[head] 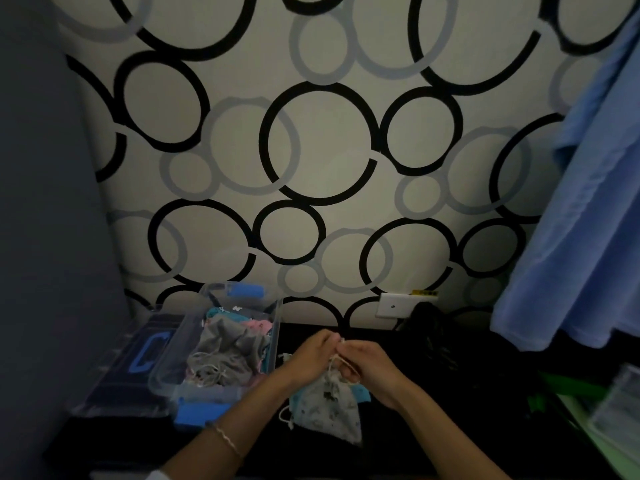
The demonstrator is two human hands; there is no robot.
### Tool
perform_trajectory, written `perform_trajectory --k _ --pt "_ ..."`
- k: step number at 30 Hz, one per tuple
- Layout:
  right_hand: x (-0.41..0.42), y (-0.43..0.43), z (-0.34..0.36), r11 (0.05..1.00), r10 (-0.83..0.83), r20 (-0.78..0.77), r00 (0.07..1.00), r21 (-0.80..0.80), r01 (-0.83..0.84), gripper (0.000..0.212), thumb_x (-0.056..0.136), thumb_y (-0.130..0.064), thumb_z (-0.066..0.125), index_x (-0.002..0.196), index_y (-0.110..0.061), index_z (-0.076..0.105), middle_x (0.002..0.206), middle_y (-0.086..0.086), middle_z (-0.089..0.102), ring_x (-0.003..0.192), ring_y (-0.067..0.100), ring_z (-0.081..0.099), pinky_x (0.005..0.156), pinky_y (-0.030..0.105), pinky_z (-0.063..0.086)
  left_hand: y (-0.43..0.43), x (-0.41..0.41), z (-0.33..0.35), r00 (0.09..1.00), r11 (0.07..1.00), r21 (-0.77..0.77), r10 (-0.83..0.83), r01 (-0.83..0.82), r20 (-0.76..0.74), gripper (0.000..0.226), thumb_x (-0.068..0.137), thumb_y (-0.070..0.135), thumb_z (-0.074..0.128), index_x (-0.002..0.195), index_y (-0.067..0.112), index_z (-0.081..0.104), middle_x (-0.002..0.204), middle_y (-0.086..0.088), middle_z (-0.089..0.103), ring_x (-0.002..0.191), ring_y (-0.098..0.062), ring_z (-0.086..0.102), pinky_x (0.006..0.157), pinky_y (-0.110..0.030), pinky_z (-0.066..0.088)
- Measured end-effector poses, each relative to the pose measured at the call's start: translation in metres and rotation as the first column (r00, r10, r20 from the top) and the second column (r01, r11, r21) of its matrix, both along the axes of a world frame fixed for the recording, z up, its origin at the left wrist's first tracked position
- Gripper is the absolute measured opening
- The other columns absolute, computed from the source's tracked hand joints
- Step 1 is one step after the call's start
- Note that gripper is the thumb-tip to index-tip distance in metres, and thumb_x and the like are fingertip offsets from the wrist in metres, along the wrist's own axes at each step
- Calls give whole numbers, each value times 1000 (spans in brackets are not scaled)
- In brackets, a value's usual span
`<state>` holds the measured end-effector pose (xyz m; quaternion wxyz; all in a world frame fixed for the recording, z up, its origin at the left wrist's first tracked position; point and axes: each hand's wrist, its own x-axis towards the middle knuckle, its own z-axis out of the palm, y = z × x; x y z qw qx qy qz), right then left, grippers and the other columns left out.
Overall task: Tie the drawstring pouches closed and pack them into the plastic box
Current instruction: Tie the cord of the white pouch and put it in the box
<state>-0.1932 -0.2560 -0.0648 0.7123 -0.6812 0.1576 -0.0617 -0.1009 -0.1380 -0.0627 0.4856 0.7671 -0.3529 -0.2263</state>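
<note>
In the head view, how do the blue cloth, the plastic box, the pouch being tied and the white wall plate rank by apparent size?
1. Blue cloth
2. Plastic box
3. Pouch
4. Wall plate, though it sits farther from the camera.

Blue letter "C" on box lid [116, 374]; yellow sticker [424, 292] above outlet [394, 305] unreadable.
</note>
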Motion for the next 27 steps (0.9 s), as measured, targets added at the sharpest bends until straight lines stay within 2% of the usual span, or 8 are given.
perform_trajectory --k 6,9,12,14,18,20,24,27 --pt "1 -9 1 984 -140 -18 990 -111 138 13 90 -12 65 86 -3 73 61 2 63 53 8 55 52 20 43 1 1 1 1000 999 51 -2 2 -5 33 94 35 58 107 6 65 103 -10 67 96 -23 63 86 -36 50" --pt "2 -12 2 980 -180 -15 984 -92 177 6 89 -11 66 91 -6 70 74 7 67 63 11 62 58 23 48 5 6 4 996 995 42 -91 91 -15 25 91 29 64 88 5 70 82 -11 62 76 -20 55 71 -32 44" --pt "1 -15 3 985 -133 -2 991 -113 132 33 83 -5 70 112 -16 61 83 7 69 74 15 65 66 28 52 8 10 7 995 996 36 -76 79 -60 26 94 34 60 81 12 59 69 -8 43 62 -16 39 57 -25 32" --pt "-1 -14 6 957 -36 19 999 -286 39 45 78 1 70 114 -25 61 86 2 68 74 10 63 69 24 51 8 12 7 992 996 54 -65 72 -109 30 96 38 56 79 12 53 61 -2 32 49 -9 29 47 -22 24" --pt "0 -14 5 735 6 15 1000 -678 6 19 81 0 64 81 -15 75 81 -4 62 70 7 57 65 19 46 10 16 7 977 984 96 -135 152 -165 39 92 43 59 61 22 53 52 6 31 43 -7 26 44 -22 23" --pt "0 -14 4 749 -18 0 1000 -662 13 22 86 0 61 73 -13 72 78 -2 62 71 8 57 68 20 46 11 17 8 976 979 96 -164 178 -145 35 90 42 63 59 25 60 50 8 37 44 -6 32 44 -19 26" --pt "-3 -13 6 929 24 -10 1000 -368 -26 24 91 -4 59 69 -11 65 72 5 63 70 12 56 67 23 44 9 13 13 984 986 31 -160 163 -85 24 93 29 62 71 25 67 55 19 59 51 11 52 51 -4 38" --pt "-3 -11 8 961 24 18 1000 -274 -18 16 89 -5 64 75 -10 66 75 3 66 73 12 60 69 22 47 8 8 14 992 993 -9 -117 116 -57 23 96 28 59 76 19 68 70 8 61 61 6 55 59 -7 43"
